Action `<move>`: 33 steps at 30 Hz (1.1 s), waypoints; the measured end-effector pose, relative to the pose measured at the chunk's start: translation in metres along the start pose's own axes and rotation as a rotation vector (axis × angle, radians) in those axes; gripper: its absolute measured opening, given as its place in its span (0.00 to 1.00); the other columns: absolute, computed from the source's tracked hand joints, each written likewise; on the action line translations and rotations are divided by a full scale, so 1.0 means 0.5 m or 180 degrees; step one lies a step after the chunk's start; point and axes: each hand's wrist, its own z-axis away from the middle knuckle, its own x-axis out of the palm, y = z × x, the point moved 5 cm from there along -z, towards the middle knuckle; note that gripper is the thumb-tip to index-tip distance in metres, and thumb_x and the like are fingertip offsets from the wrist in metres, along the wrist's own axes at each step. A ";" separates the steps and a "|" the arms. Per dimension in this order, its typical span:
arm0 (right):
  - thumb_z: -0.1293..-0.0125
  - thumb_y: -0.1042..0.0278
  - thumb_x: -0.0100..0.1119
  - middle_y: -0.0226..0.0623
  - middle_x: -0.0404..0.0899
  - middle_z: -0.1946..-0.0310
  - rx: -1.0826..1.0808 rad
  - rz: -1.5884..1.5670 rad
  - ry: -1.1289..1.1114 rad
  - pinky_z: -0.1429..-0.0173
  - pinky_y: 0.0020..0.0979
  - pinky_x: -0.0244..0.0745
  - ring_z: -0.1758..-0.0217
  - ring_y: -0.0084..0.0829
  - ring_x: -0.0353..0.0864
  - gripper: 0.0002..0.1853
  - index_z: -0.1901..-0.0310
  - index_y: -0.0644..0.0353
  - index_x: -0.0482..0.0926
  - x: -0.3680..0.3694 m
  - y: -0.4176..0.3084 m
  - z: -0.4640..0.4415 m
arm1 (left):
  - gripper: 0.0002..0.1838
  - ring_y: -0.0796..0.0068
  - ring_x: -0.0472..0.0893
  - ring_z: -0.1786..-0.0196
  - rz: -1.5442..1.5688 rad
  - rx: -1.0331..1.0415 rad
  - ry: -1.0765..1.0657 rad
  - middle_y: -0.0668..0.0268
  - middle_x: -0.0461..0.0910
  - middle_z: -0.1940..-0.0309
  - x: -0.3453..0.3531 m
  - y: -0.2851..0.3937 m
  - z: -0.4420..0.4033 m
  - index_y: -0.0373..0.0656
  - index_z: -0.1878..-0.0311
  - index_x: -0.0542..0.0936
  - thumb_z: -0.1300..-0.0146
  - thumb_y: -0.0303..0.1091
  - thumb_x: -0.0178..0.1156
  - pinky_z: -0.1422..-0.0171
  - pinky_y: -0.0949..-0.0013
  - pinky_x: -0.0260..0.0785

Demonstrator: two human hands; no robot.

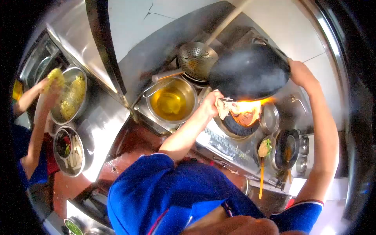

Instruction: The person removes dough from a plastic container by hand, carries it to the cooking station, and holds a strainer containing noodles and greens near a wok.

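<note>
A large black wok [250,72] is lifted and tilted over a lit burner [239,127], with orange flame [250,109] showing below its near edge. My left hand [213,101] grips the wok's near left edge through a pale folded cloth [223,109]. My right hand [303,74] is closed at the wok's right edge, its fingertips partly hidden behind it. Smoke or steam blurs the dark surface. Just left of the wok, a perforated strainer [197,58] rests over a dark pot. A metal basin of yellow oil [172,100] stands nearer my left arm.
Right of the burner are a ladle holding food [264,148], a small black pan [288,149] and a round metal container [270,117]. At the far left, a co-worker's hands [51,88] handle yellowish shreds over a metal bowl [80,102]. A tray of ingredients [81,168] sits nearby.
</note>
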 end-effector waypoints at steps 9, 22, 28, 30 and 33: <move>0.39 0.83 0.50 0.60 0.81 0.63 -0.0112 0.0445 0.0258 0.52 0.51 0.77 0.56 0.57 0.82 0.23 0.40 0.69 0.69 -0.083 -0.059 0.008 | 0.13 0.47 0.83 0.57 -0.0140 0.0229 -0.0311 0.48 0.82 0.62 0.046 -0.013 0.051 0.34 0.58 0.74 0.48 0.28 0.52 0.52 0.44 0.80; 0.40 0.80 0.52 0.59 0.81 0.66 0.0312 -0.1264 0.0147 0.55 0.52 0.74 0.59 0.58 0.82 0.26 0.37 0.68 0.68 0.319 0.055 0.417 | 0.07 0.42 0.81 0.66 -0.0750 -0.0293 0.0672 0.46 0.75 0.69 -0.050 -0.254 0.152 0.38 0.65 0.67 0.49 0.20 0.51 0.58 0.32 0.79; 0.43 0.76 0.54 0.62 0.80 0.57 0.0994 -0.1834 0.0026 0.47 0.50 0.74 0.52 0.61 0.79 0.34 0.31 0.64 0.64 0.509 0.009 0.649 | 0.13 0.50 0.84 0.74 -0.1977 0.0089 0.1063 0.48 0.78 0.74 -0.156 -0.384 0.238 0.37 0.57 0.66 0.46 0.20 0.52 0.78 0.50 0.79; 0.44 0.77 0.53 0.62 0.80 0.57 0.1162 -0.2104 0.0337 0.47 0.50 0.74 0.52 0.61 0.79 0.36 0.30 0.64 0.63 0.527 -0.027 0.702 | 0.13 0.52 0.84 0.74 -0.2076 0.0110 0.1092 0.49 0.79 0.74 -0.179 -0.424 0.271 0.37 0.57 0.67 0.47 0.19 0.53 0.78 0.52 0.79; 0.40 0.75 0.54 0.55 0.81 0.53 0.1622 -0.3207 0.0429 0.52 0.44 0.77 0.57 0.53 0.82 0.35 0.28 0.62 0.61 0.527 -0.121 0.754 | 0.13 0.54 0.84 0.74 -0.2089 0.0173 0.1181 0.52 0.80 0.73 -0.229 -0.477 0.314 0.37 0.58 0.71 0.48 0.18 0.53 0.76 0.54 0.79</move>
